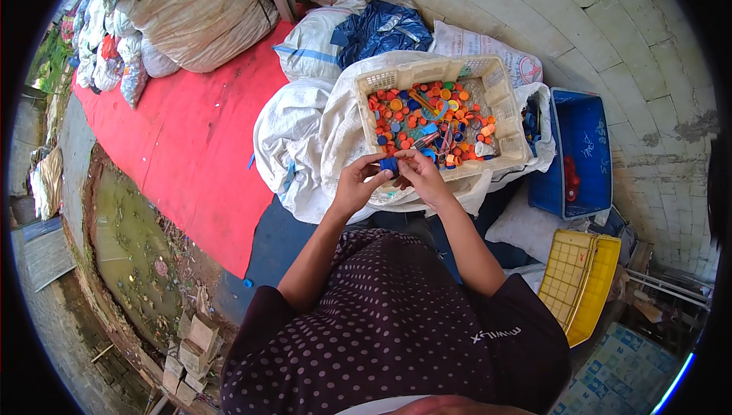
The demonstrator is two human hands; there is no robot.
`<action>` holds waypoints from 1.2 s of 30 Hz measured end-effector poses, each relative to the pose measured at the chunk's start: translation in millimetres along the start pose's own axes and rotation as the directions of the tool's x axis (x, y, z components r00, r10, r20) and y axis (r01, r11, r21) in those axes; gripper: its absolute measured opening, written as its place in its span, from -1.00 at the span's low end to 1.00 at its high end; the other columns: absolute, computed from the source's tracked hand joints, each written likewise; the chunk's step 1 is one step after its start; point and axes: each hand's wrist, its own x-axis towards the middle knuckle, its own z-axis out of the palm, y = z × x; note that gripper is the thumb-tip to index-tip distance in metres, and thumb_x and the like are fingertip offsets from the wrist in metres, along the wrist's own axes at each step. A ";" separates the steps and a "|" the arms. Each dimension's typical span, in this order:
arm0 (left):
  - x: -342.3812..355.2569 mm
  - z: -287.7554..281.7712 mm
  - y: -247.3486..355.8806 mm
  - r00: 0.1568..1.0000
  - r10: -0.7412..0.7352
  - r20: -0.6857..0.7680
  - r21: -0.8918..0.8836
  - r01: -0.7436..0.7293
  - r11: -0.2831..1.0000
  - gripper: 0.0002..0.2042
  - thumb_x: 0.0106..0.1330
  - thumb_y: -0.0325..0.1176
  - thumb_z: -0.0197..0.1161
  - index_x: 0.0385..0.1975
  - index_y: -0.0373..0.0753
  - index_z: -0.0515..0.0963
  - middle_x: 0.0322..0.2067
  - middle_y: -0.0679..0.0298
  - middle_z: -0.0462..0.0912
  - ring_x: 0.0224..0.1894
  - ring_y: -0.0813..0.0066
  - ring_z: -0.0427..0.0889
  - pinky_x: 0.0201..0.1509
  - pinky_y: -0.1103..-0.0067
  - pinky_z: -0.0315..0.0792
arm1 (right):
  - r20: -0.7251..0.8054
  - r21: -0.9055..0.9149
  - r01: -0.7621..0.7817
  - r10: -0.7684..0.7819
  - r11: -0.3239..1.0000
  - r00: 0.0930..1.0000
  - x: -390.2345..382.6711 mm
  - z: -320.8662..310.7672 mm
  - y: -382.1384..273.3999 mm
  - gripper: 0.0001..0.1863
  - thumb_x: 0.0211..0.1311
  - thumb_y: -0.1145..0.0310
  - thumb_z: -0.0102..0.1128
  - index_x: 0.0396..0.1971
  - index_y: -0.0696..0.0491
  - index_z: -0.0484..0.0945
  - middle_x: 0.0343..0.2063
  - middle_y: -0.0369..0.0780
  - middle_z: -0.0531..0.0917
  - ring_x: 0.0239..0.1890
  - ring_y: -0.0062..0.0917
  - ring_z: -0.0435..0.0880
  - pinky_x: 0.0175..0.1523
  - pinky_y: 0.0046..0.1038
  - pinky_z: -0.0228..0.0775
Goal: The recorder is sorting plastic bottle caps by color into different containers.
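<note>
Between my two hands, over the near edge of a cream plastic crate [499,83], is a small dark blue bottle cap [390,165]. My left hand [357,184] pinches the cap from the left, thumb and fingers closed on it. From the other side, my right hand [421,177] has its fingertips closed at the cap; some of them are hidden. Inside the crate lie many loose plastic caps [446,110], mostly orange and red, with some blue, yellow and green. A few thin strips and tube-like pieces are mixed in.
White woven sacks [293,140] surround the crate. At the right stand a blue crate [572,163] holding a red item and a yellow crate [579,281]. A red sheet [183,148] covers the ground at left, with stuffed bags [191,11] beyond. A block wall [602,41] curves behind.
</note>
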 end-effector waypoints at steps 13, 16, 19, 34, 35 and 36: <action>-25.7 -18.6 31.7 0.945 0.222 -0.242 0.384 -0.117 0.916 -0.61 0.14 -0.39 0.44 -0.01 -0.30 0.60 -0.25 0.16 0.71 -0.22 0.50 0.68 -0.11 0.55 0.53 | 0.200 -0.353 0.002 0.074 0.936 0.977 12.6 37.9 -44.1 -0.68 0.36 0.35 0.15 0.01 0.19 0.43 -0.23 -0.21 0.67 -0.20 -0.60 0.67 -0.13 -0.58 0.51; -30.5 -23.3 31.8 0.933 0.337 -0.127 0.487 -0.237 0.841 -0.64 0.09 -0.43 0.45 -0.08 -0.29 0.63 -0.29 0.19 0.71 -0.29 0.49 0.65 -0.16 0.57 0.52 | 0.262 -0.396 -0.012 0.125 0.918 0.957 18.1 36.1 -42.7 -0.68 0.31 0.35 0.22 -0.03 0.17 0.44 -0.31 -0.23 0.69 -0.24 -0.69 0.62 -0.12 -0.59 0.46; -35.4 -30.6 30.8 0.950 0.296 -0.099 0.493 -0.212 0.844 -0.67 0.08 -0.43 0.45 -0.12 -0.29 0.65 -0.31 0.20 0.70 -0.29 0.50 0.66 -0.15 0.58 0.52 | 0.384 -0.451 0.099 0.093 0.887 0.919 25.3 32.6 -30.6 -0.66 0.32 0.33 0.20 0.00 0.17 0.44 -0.27 -0.23 0.68 -0.23 -0.67 0.63 -0.11 -0.58 0.47; -84.9 -44.8 -6.8 0.920 -0.104 -0.377 -0.084 0.078 0.993 -0.61 0.20 -0.50 0.39 0.05 -0.38 0.55 -0.21 0.23 0.68 -0.19 0.61 0.62 -0.04 0.65 0.52 | -0.180 -0.982 -0.186 0.146 0.030 0.973 127.5 -82.7 119.1 -0.61 0.14 0.11 0.23 -0.02 -0.12 0.55 -0.03 -0.22 0.64 0.05 -0.36 0.60 0.10 -0.13 0.39; -90.7 -48.0 -8.0 0.905 -0.132 -0.405 -0.098 0.101 0.990 -0.61 0.20 -0.50 0.39 0.04 -0.38 0.55 -0.21 0.24 0.68 -0.19 0.61 0.62 -0.05 0.64 0.52 | -0.226 -0.974 -0.228 0.121 0.010 0.967 128.7 -84.4 121.7 -0.59 0.14 0.11 0.24 0.00 -0.15 0.54 -0.01 -0.25 0.63 0.10 -0.38 0.57 0.15 -0.11 0.33; -98.3 -52.9 -8.6 0.888 -0.172 -0.427 -0.109 0.138 0.984 -0.60 0.20 -0.50 0.39 0.05 -0.39 0.54 -0.20 0.25 0.68 -0.18 0.61 0.62 -0.06 0.64 0.52 | -0.223 -0.974 -0.226 0.126 0.010 0.967 130.5 -78.8 119.9 -0.59 0.14 0.11 0.24 0.00 -0.15 0.54 -0.01 -0.25 0.63 0.10 -0.38 0.57 0.15 -0.11 0.33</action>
